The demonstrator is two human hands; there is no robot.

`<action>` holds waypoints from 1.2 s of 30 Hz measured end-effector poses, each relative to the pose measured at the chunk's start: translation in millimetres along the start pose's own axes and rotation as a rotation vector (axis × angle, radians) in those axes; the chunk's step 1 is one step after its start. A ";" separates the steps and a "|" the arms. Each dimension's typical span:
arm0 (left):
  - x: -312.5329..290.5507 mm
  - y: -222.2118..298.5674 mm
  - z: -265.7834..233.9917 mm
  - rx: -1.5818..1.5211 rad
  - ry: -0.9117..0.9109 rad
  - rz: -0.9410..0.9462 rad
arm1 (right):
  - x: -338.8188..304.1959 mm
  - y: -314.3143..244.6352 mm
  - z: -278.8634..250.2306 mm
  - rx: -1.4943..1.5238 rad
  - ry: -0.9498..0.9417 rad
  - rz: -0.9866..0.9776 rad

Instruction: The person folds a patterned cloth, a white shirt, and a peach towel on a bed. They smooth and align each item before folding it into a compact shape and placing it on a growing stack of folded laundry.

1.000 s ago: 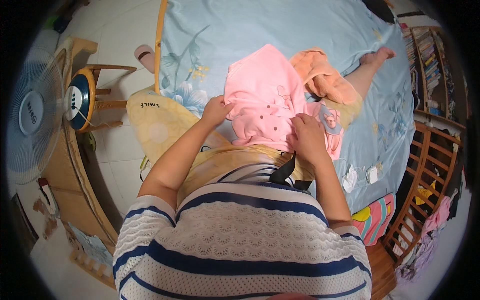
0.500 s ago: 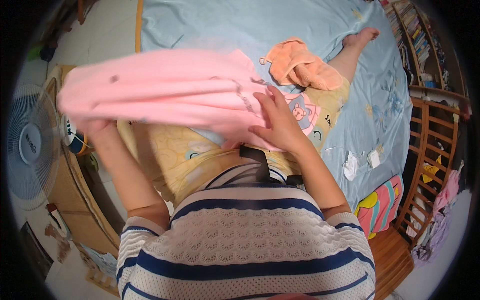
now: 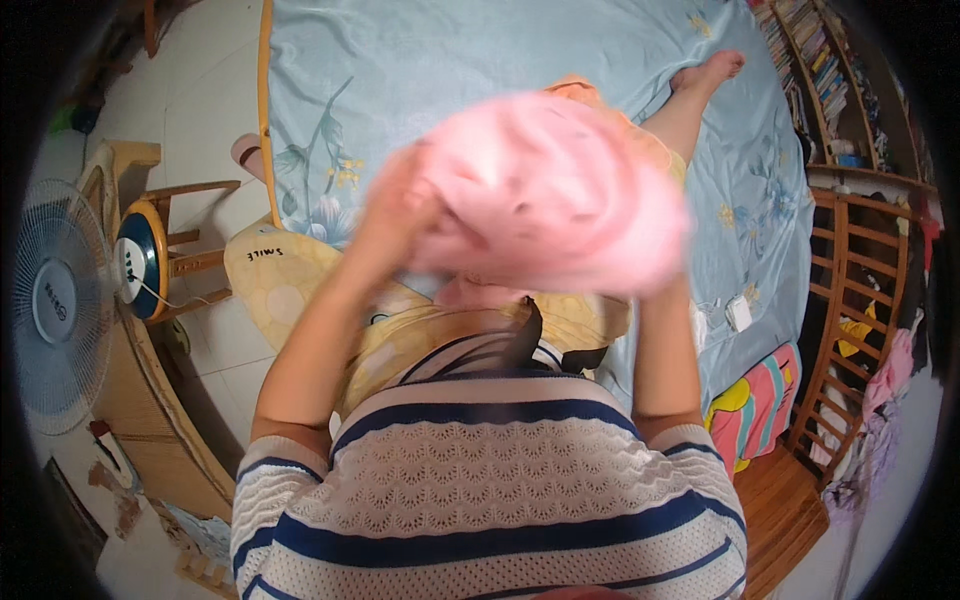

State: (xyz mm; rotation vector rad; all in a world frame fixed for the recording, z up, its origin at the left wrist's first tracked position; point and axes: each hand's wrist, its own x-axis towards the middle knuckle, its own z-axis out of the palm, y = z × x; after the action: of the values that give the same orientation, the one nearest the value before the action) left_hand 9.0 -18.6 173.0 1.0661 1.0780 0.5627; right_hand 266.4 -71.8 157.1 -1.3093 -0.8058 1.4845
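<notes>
A soft pink cloth [image 3: 560,190], smeared by motion, is bunched in the air over my lap. My left hand [image 3: 400,215] grips its left side with the fingers curled into the folds, somewhat blurred. The wrist of my right arm disappears behind the cloth's lower right side, so the fingers there are hidden. Beneath lie my legs in yellow printed pants [image 3: 285,275]. An orange towel [image 3: 575,88] peeks out past the cloth's far edge, mostly covered from sight.
I sit on a bed with a light blue sheet [image 3: 430,60]. A fan [image 3: 60,310] and a wooden stool [image 3: 185,255] stand at left. Bookshelves [image 3: 820,80] and a slatted wooden rail [image 3: 840,320] line the right. A striped colourful cloth [image 3: 755,400] and a small white item [image 3: 738,313] lie at right.
The pink cloth, stretched out leftward before, is now gathered in front of me. My left hand has swung right and inward; my right hand has gone behind the cloth.
</notes>
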 end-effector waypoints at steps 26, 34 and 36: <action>3.9 -94.8 74.1 -0.033 -0.619 -0.191 | 74.4 28.6 -121.4 -1.426 0.302 0.073; 41.0 -84.7 71.2 -0.786 -0.303 -0.415 | -32.9 -59.4 -26.3 0.134 -0.040 -0.045; 44.2 -70.7 80.8 -0.950 -0.257 -0.346 | -48.1 -64.7 -26.9 0.154 -0.066 -0.038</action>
State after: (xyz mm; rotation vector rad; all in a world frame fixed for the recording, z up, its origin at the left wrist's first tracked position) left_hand 92.3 -46.1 97.0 0.1052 0.6130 0.5443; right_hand 305.5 -99.5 227.3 -1.1300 -0.7398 1.5348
